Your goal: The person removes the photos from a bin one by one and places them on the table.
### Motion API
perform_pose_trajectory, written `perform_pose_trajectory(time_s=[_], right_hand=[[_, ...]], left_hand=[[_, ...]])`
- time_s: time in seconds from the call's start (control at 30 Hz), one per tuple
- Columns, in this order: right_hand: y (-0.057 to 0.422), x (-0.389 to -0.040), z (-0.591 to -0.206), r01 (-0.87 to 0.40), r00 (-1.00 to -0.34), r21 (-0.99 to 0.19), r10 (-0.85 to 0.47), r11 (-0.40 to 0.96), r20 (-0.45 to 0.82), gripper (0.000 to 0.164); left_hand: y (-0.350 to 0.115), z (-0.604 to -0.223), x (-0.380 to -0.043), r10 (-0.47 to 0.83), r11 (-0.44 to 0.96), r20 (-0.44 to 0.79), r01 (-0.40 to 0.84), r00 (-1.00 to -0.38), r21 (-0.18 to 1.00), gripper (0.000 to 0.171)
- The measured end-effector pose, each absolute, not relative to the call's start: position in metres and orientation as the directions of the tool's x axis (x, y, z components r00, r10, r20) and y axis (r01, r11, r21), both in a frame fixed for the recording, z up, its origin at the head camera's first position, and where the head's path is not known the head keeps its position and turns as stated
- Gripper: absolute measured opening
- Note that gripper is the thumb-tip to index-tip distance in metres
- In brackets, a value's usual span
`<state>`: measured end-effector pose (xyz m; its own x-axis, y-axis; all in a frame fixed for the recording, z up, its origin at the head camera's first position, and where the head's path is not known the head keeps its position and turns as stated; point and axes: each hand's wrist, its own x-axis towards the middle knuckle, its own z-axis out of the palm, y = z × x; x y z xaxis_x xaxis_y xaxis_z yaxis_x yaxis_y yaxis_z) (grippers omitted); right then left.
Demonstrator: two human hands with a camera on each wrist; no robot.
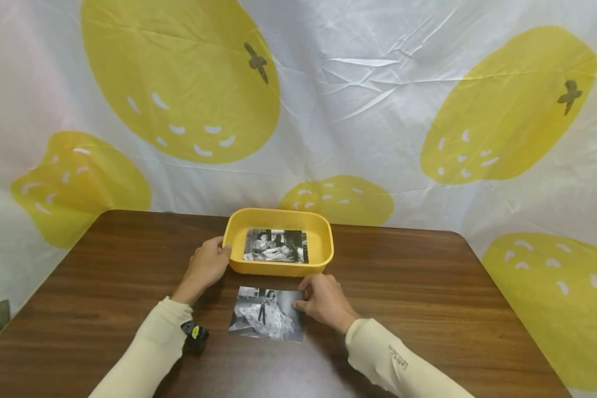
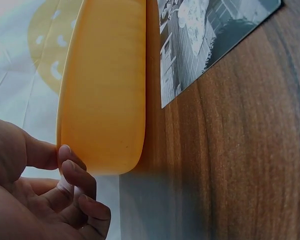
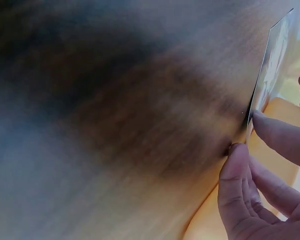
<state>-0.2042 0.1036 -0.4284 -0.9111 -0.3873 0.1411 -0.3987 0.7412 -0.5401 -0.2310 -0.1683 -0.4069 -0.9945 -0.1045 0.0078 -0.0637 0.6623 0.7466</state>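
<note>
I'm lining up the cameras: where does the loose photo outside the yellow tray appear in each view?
Head: the photo is below and left of centre, its edge pinched by the right hand.
Left wrist: the photo is at top right, partly cut off.
Right wrist: the photo is at upper right, almost edge-on.
Shared landmark: the yellow tray.

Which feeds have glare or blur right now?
Head: soft pale sheen on the table near the picture's bottom edge, bright creases on the cloth. Right wrist: table smeared and dark in patches, held photo nearly edge-on. Left wrist: tray and table grain fairly sharp.
</note>
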Motion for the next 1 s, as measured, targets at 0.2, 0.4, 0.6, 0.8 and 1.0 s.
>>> perform_pose_trajectory(time_s=[0.2,0.4,0.6,0.8,1.0], right_hand=[[0.102,-0.205,-0.429,-0.403,-0.910,-0.516,-0.394,0.756,0.134,0.026],[0.101,-0.205,-0.427,-0.428,-0.899,-0.488,-0.415,0.760,0.143,0.023],[0.098,-0.204,-0.408,-0.438,-0.891,-0.494,-0.435,0.751,0.130,0.019],[0.094,-0.216,-0.371,-0.405,-0.899,-0.531,-0.430,0.744,0.084,0.019],[0.088,-0.246,-0.349,-0.366,-0.913,-0.569,-0.403,0.737,0.065,0.016]], left_hand=[[-0.169,-0.408,-0.231,-0.102,0.664,0.016,-0.056,-0.995,0.746,0.042],[-0.170,-0.408,-0.232,-0.106,0.669,0.020,-0.057,-0.994,0.741,0.043],[-0.170,-0.408,-0.232,-0.106,0.663,0.014,-0.060,-0.994,0.746,0.042],[-0.169,-0.408,-0.232,-0.106,0.656,0.012,-0.061,-0.994,0.752,0.041],[-0.169,-0.410,-0.233,-0.103,0.659,0.016,-0.056,-0.995,0.750,0.041]])
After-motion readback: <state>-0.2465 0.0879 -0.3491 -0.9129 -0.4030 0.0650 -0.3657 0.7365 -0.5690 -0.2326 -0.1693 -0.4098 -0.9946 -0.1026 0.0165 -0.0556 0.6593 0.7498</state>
